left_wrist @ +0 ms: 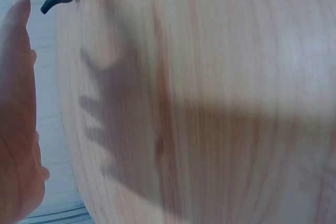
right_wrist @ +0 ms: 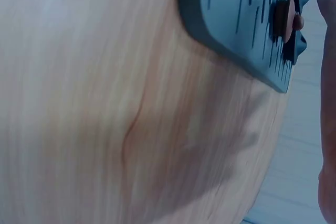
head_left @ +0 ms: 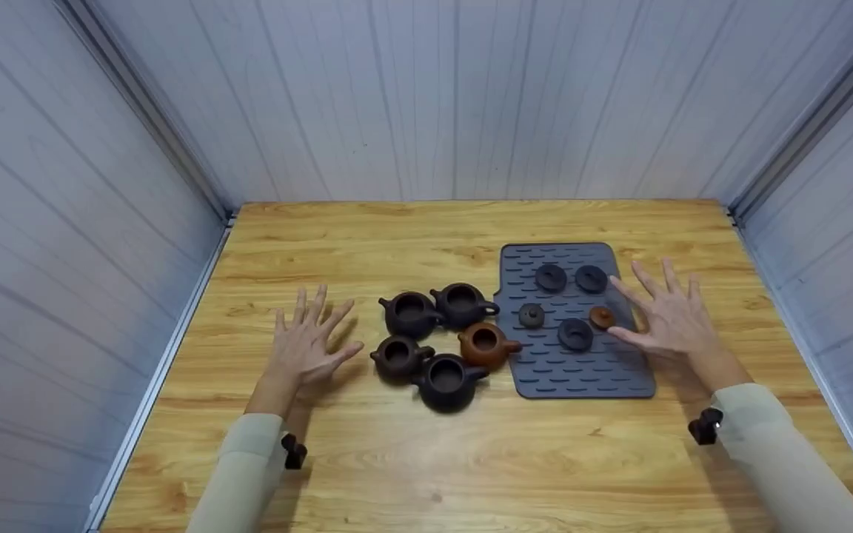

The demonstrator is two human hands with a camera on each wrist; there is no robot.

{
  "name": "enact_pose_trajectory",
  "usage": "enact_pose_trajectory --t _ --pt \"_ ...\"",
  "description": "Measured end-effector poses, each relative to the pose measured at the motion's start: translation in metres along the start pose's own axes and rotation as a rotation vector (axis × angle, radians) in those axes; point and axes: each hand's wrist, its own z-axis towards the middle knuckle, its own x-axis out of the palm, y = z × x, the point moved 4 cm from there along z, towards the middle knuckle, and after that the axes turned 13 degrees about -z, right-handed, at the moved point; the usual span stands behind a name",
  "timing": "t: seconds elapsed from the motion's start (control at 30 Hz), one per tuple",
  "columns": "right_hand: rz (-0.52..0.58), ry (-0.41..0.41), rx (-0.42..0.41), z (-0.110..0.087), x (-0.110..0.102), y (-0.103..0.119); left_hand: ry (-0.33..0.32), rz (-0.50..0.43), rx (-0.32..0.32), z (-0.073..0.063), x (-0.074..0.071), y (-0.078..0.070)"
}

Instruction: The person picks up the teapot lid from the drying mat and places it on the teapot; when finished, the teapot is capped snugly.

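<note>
My left hand (head_left: 308,344), fingers spread, hovers left of a group of several lidless teapots and holds nothing. Nearest to it are a small dark brown teapot (head_left: 388,371) and a black teapot (head_left: 410,326). Another dark teapot (head_left: 462,317) sits behind, a reddish-brown teapot (head_left: 477,360) to the right, and a black teapot (head_left: 449,400) in front. My right hand (head_left: 671,318) is also spread and empty, over the right edge of a grey mat (head_left: 545,377). By its thumb and index finger lie an orange-brown lid (head_left: 602,317) and a black lid (head_left: 591,279).
More lids lie on the mat: a black lid (head_left: 550,277), a dark grey lid (head_left: 532,316) and a black lid (head_left: 575,335). Everything is on a wooden table (head_left: 367,474). Pale panel walls (head_left: 412,104) enclose it at the back and both sides.
</note>
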Motion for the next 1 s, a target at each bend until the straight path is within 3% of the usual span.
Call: enact_pose_trajectory --t 0.17,0.4,0.63,0.8,1.0 --pt "0.069 0.042 0.004 0.009 -0.006 0.015 -0.004 -0.126 0.045 0.0 0.007 -0.008" --pt "0.13 0.021 -0.014 0.016 -0.017 0.034 0.002 -0.306 0.073 -0.006 0.015 -0.015" --pt "0.186 0.001 -0.025 0.024 -0.025 0.05 0.019 -0.401 0.108 -0.007 0.022 -0.02" --pt "0.216 -0.027 -0.041 0.031 -0.031 0.061 0.054 -0.478 0.078 -0.007 0.026 -0.023" --pt "0.275 -0.058 -0.054 0.039 -0.037 0.071 0.077 -0.651 0.044 -0.005 0.029 -0.029"
